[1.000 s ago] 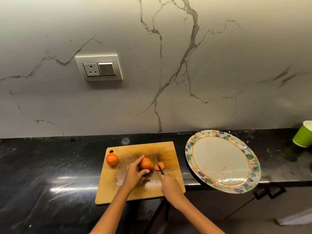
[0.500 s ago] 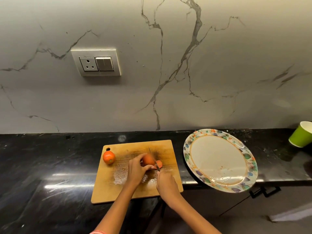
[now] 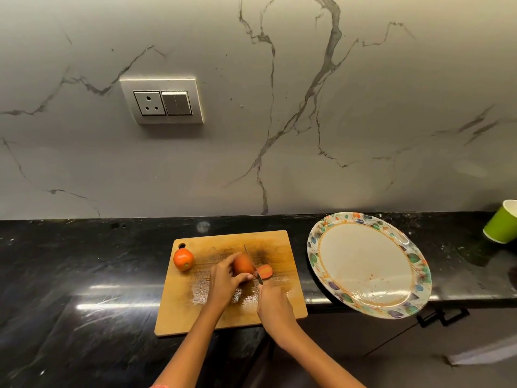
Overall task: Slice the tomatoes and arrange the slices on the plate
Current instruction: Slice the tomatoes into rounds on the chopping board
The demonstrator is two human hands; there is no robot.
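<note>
A wooden cutting board (image 3: 268,242) lies on the black counter. My left hand (image 3: 223,284) holds a partly cut tomato (image 3: 242,264) on the board, fingers curled over it. My right hand (image 3: 272,302) grips a knife (image 3: 253,263) whose blade stands against the tomato's right face. One cut slice (image 3: 264,271) lies flat just right of the blade. A whole tomato (image 3: 183,259) sits at the board's far left corner. The flowered plate (image 3: 414,259) lies to the right of the board, with no slices on it.
A green paper cup (image 3: 502,226) stands at the far right of the counter. The plate overhangs the counter's front edge. A marble wall with a socket and switch (image 3: 162,102) rises behind. Juice wets the board's near middle.
My left hand has closed in over the tomato, and the knife blade now stands against the tomato's right face beside the slice. The view has shifted a little.
</note>
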